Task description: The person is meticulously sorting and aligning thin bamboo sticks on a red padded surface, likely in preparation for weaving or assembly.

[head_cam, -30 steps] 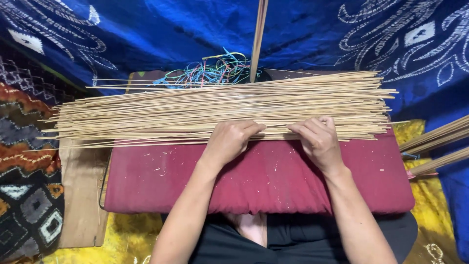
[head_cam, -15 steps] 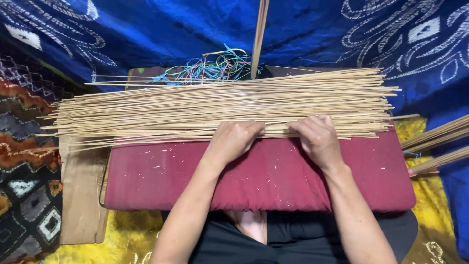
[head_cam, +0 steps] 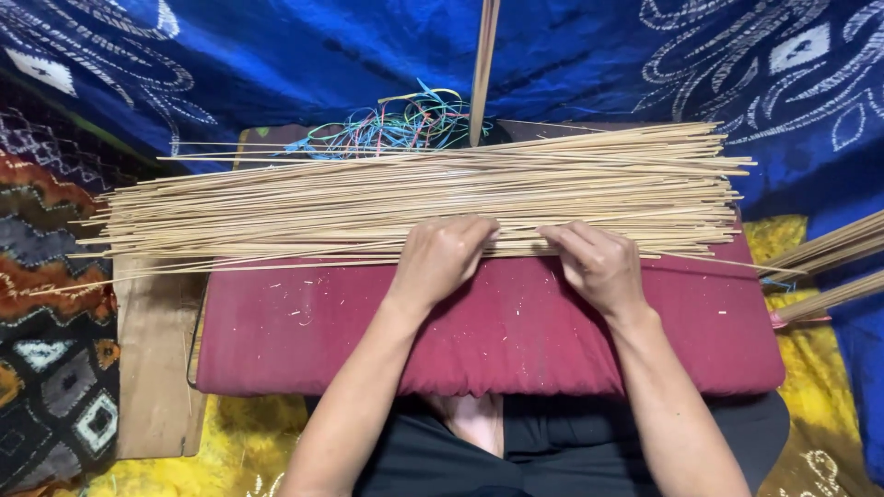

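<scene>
Nearest of all, the person's two bare forearms reach forward over a dark-clothed lap onto a maroon cushion point(head_cam: 479, 331), which lies across the lap and is flecked with pale specks. Just past the middle of that cushion, the left hand point(head_cam: 442, 258) rests palm down with its fingers curled and pressed together over the near edge of a wide bundle of thin bamboo sticks point(head_cam: 387, 198); whether it pinches any single stick cannot be told. Close beside it, the right hand point(head_cam: 599, 262) lies the same way, fingers bent and close together on the same near edge, the two hands nearly touching. The bundle lies crosswise along the far side of the cushion, its ends jutting well past the cushion on the left, where a flat wooden board point(head_cam: 157, 368) sits beside a patterned rug point(head_cam: 46, 304). To the right, a few more stick ends point(head_cam: 833, 253) poke in over yellow cloth point(head_cam: 820, 396). Beyond the bundle lies a tangle of coloured threads point(head_cam: 396, 129), with one upright stick point(head_cam: 482, 64) rising next to it against blue patterned fabric point(head_cam: 276, 55).
</scene>
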